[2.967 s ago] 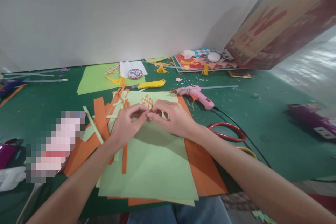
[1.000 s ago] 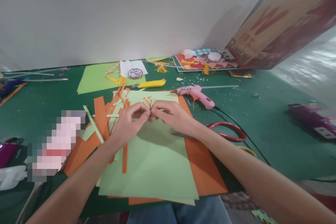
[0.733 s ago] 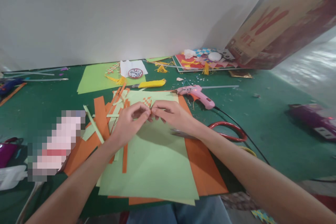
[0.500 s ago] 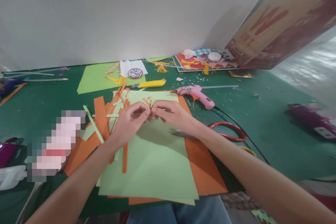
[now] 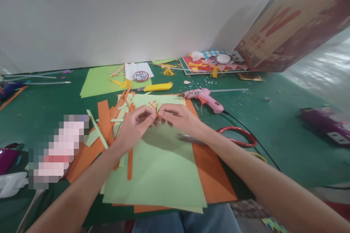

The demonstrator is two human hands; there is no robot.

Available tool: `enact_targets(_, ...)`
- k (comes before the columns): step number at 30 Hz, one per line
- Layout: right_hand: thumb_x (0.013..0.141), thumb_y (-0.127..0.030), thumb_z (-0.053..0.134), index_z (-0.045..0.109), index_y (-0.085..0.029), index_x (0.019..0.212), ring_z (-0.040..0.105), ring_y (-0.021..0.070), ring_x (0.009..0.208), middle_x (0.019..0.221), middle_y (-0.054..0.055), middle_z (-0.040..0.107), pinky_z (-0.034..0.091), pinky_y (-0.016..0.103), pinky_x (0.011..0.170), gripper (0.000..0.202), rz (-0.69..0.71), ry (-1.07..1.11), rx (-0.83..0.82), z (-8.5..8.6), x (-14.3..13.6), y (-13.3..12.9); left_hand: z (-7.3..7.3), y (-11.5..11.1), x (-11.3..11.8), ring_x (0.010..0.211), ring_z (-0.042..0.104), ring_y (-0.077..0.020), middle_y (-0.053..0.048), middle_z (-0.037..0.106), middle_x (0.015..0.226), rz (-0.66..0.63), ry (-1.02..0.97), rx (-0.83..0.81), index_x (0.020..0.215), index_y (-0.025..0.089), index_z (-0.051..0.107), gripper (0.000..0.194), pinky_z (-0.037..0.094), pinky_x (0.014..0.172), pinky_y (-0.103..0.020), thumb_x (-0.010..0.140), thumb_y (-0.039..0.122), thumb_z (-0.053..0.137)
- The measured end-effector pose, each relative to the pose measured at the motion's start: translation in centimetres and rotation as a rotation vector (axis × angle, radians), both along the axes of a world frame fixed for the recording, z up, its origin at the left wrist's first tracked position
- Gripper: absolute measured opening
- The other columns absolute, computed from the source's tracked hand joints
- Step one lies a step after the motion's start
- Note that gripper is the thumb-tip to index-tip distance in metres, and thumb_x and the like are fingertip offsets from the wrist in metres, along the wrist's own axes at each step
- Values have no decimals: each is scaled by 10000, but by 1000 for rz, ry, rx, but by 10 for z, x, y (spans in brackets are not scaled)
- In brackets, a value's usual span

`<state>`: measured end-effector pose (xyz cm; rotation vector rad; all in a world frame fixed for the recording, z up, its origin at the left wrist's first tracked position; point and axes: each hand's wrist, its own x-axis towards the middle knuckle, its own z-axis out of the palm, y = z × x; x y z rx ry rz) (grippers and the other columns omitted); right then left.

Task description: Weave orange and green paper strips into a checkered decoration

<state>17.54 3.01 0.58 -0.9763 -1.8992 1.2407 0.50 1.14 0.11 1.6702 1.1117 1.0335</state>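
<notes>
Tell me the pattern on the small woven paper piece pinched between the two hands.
The small woven paper piece shows an orange and light green checkerboard weave, seen in the head view.

A pale green sheet (image 5: 158,174) lies over an orange sheet (image 5: 210,174) on the dark green tabletop (image 5: 273,123). Beyond the green sheet, the small woven piece (image 5: 153,105) looks checked orange and green, the glue gun (image 5: 205,99) is pink, and the scissors' handles (image 5: 237,136) are red.

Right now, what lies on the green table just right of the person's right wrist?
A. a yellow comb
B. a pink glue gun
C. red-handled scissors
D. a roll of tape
C: the red-handled scissors lie beside the right hand at the wrist, partly under the forearm. The pink glue gun lies farther back, and the yellow comb is farther back still.
</notes>
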Motion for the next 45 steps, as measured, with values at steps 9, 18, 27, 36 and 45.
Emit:
enact_targets(9, 834, -209, 449, 524, -167, 681, 431, 83, 616, 674, -15, 545, 318, 209, 556, 175, -2, -93, 71, 1, -1, -3, 3, -2, 1, 633, 609, -100, 9, 636, 676, -11, 50, 38, 728, 179, 571, 124, 490, 632, -216, 838, 226, 540)
enact_targets(18, 827, -189, 460, 522, -166, 670, 410, 70, 581, 665, -27, 533, 331, 215, 573, 171, 14, -32, 18, 1, 0, -1, 2, -1, 0, 647, 613, -106, 5, 637, 693, -30, 38, 28, 759, 181, 568, 120, 493, 649, -225, 850, 253, 535)
enact_targets(27, 832, -205, 475, 539, -165, 675, 443, 67, 579, 669, -26, 547, 353, 210, 560, 174, 32, 19, -19, -1, 1, 1, 3, -1, 0, 641, 608, -109, 4, 639, 681, -31, 29, 27, 749, 182, 570, 130, 488, 639, -230, 846, 260, 531)
enact_targets(36, 828, -210, 482, 540, -164, 680, 448, 65, 577, 673, -27, 553, 357, 213, 553, 165, 40, 52, -49, 1, 0, 1, 3, -1, 0, 634, 598, -110, 1, 635, 684, -14, 31, 18, 745, 179, 575, 140, 483, 628, -230, 845, 269, 537)
enact_targets(45, 821, -235, 488, 541, -163, 672, 460, 71, 588, 676, -18, 548, 366, 218, 553, 174, 45, 51, -64, 3, 1, 1, -1, -1, -2, 649, 595, -112, 0, 635, 700, -14, 16, 15, 766, 179, 588, 150, 478, 624, -230, 851, 293, 540)
